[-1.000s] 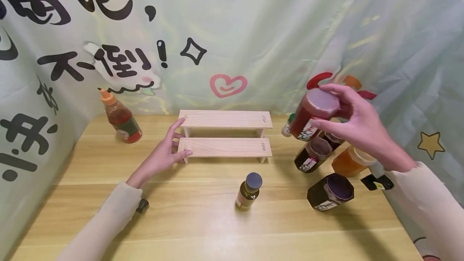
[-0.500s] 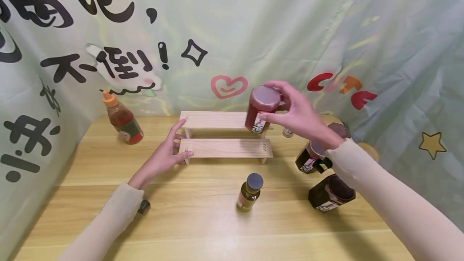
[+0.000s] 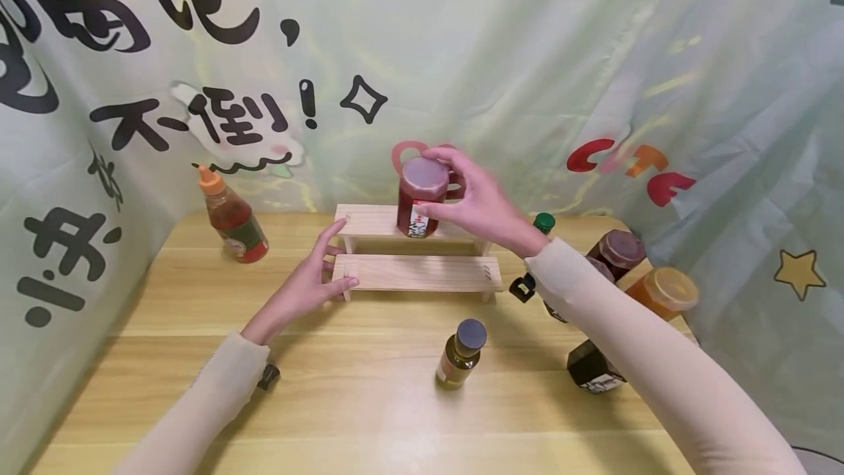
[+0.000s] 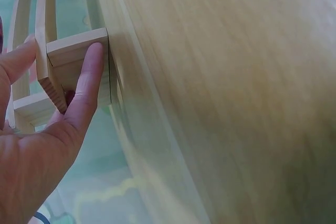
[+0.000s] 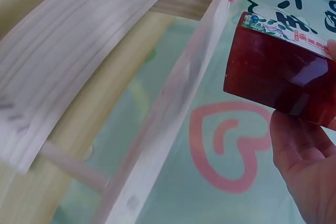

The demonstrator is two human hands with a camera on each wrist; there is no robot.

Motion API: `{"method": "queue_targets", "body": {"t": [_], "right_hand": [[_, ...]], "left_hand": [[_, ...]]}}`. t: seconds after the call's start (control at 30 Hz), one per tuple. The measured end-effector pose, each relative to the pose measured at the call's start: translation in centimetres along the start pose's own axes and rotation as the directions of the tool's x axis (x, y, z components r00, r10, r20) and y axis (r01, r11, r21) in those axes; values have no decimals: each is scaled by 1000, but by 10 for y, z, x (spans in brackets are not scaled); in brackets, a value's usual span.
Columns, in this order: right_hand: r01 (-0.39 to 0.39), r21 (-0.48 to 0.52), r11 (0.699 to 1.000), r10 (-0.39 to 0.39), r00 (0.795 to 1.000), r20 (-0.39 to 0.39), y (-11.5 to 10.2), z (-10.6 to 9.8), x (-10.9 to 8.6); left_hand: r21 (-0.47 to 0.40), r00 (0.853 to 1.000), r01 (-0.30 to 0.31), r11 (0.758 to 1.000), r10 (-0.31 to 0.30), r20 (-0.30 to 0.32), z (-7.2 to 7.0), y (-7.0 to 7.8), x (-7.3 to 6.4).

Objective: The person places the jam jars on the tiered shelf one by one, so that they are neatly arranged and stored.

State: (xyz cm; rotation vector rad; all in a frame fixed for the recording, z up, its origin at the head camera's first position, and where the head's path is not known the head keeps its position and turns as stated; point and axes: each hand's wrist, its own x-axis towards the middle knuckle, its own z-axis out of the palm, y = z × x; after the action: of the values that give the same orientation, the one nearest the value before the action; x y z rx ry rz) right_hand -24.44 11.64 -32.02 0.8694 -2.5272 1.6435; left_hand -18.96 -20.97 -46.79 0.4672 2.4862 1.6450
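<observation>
Carried leftward since the earlier head frame, the red jar [image 3: 410, 189] now hangs in front of the middle of the wooden rack's [image 3: 422, 267] upper tier; the right hand [image 3: 473, 202] pinches it between thumb and fingers. The left hand [image 3: 313, 278] spreads across the rack's left end, gripping it. The honey-coloured jar [image 3: 661, 292], black jar [image 3: 593, 369] and dark-capped bottle [image 3: 458, 359] stand on the table [image 3: 330, 402], off the rack. From the left wrist, digits straddle a tier's end. From the right wrist, a gap shows between jar and rack: the placing looks nearly reached, release not yet done, the others apparently left.
</observation>
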Motion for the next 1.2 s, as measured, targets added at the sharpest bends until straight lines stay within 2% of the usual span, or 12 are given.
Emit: {"method": "queue_targets", "body": {"t": [0.13,0.37,0.8,1.2], "right_hand": [[0,38,999,0,1000,-3,4,15,8],[-4,23,1000,5,1000,-27,13,32,18],[-2,55,998,1,1000,9,18,46,33],[-3,79,997,1,1000,30,18,48,38]], "left_hand": [[0,1000,6,1000,-6,-4,-2,2,-1],[2,1000,10,1000,-10,7,-3,4,-1],[-5,1000,17,1000,-17,4,1,2,-2],[-11,1000,21,1000,-21,2,1,3,-1]]}}
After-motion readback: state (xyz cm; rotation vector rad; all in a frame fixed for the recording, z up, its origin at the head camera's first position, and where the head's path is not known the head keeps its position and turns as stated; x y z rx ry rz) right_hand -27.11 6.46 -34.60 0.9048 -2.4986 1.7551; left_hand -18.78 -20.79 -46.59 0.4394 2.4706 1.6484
